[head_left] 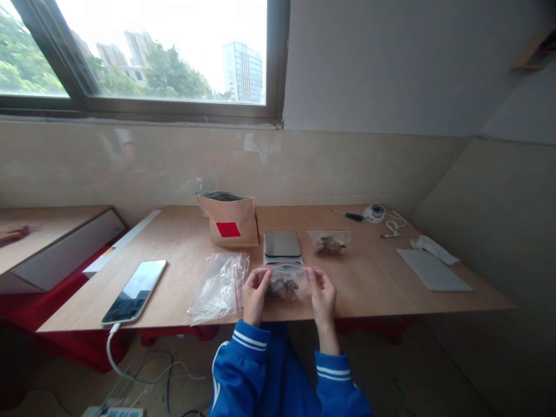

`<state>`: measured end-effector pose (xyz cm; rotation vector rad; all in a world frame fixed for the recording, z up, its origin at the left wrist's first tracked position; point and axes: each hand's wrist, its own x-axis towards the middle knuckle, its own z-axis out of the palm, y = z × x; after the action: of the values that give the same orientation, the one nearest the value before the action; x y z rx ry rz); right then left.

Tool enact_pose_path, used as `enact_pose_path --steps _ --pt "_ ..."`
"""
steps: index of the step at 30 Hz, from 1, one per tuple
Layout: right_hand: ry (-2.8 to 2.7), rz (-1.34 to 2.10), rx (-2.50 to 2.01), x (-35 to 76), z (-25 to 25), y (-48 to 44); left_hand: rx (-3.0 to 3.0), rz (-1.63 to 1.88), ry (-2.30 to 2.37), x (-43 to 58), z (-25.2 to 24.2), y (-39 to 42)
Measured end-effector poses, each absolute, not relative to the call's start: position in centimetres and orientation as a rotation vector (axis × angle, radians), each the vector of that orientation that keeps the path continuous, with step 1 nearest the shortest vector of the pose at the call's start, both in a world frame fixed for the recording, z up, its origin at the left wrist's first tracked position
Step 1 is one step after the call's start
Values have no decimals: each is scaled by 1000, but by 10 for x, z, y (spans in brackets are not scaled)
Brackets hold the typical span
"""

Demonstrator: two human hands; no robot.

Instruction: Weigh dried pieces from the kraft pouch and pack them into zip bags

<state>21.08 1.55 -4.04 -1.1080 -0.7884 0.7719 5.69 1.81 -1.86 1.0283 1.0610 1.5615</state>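
Between my two hands is a clear zip bag (299, 287) with brown dried pieces inside, possibly mushrooms. My left hand (256, 294) pinches its upper left corner, and my right hand (322, 292) pinches the upper right. The bag's mouth looks slightly parted along the red-edged top. Just behind it sits a small digital scale (282, 244) with a bare metal plate, its front partly hidden by the bag. Left of my left hand lies a stack of flat clear zip bags (217, 288). A filled zip bag (330, 242) stands beyond my right hand.
An open brown paper pouch (230, 220) with a red label stands behind the flat bags. A phone (135, 291) on a cable lies left. At the right are a screwdriver (354, 216), a dome camera (374, 213) and white paper (430, 270). Another person's hand (15, 233) rests far left.
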Motion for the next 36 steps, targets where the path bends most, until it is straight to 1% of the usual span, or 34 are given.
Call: enact_pose_path --steps 8,15,36 --pt "-839 762 -1116 208 -37 13 1018 1581 1044 58 -22 18" --pt "-943 906 -1079 207 -33 10 1027 1608 1060 58 -23 17" --pt "-913 784 -1101 204 -32 10 988 1618 1123 59 -21 14"
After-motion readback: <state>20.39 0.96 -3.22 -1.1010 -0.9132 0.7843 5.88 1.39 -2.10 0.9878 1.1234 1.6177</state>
